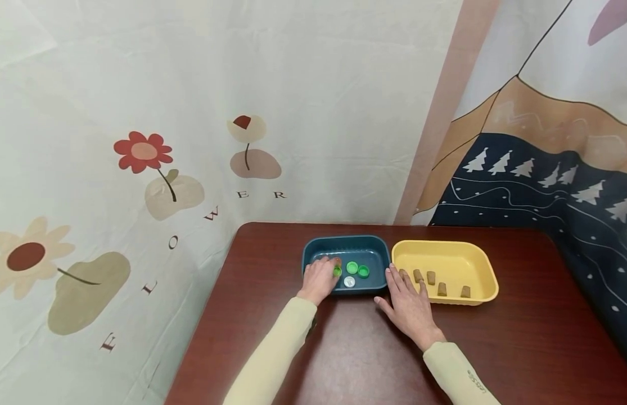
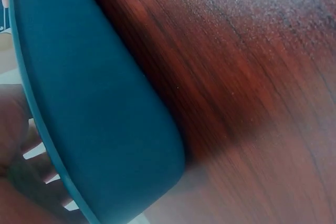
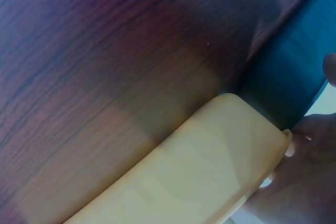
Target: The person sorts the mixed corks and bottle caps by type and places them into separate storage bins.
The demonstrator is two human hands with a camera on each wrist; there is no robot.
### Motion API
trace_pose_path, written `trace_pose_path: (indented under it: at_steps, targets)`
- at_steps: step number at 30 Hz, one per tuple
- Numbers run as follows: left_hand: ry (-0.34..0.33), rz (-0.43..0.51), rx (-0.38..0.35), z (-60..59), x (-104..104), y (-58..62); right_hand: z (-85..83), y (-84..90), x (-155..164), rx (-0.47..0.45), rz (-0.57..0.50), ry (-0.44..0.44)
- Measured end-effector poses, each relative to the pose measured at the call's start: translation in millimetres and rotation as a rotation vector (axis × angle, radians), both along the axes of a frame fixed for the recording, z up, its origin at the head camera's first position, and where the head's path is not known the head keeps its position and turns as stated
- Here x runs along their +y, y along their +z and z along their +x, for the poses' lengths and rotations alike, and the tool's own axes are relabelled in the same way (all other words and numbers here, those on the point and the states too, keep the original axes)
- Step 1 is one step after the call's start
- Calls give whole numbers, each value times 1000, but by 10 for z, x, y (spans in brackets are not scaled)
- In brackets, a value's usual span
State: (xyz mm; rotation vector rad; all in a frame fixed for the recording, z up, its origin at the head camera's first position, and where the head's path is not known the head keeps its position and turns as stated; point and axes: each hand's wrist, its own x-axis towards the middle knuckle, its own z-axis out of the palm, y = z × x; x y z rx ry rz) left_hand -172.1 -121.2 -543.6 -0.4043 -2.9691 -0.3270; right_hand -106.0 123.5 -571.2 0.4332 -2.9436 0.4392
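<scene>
Head view: the left hand [image 1: 319,279] reaches into the blue tray [image 1: 343,245], fingers curled at a green cap [image 1: 337,271]; grasp unconfirmed. Two more green caps [image 1: 352,268], one white cap [image 1: 349,282]. The right hand [image 1: 409,306] lies flat at the yellow tray [image 1: 445,256] holding four corks [image 1: 442,289]. Wrist views: smooth plastic tray walls [image 2: 105,129], wood-grain table [image 3: 94,66].

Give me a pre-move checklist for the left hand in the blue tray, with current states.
1. Left hand is inside the blue tray, at its left side: ok.
2. Grip on a cap: cannot tell; the fingers are curled by the green cap, but contact is hidden.
3. Other caps are apart from the hand: ok; two green caps and a white cap lie to its right.
4. Right hand lies flat at the yellow tray, fingers at its near left rim: ok.
5. Four brown corks sit in the yellow tray: ok.
6. Trays rest flat on the table: ok.
</scene>
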Motion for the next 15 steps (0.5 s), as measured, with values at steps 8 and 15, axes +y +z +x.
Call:
trace_pose_path:
  at_steps: [8,15]
  targets:
    - [52,-52,-102,-41,1,-20,-8,7,-23,-11,4,4]
    - [101,-9,-99,-13,-29,-1,-18,11,-31,-29,-1,6]
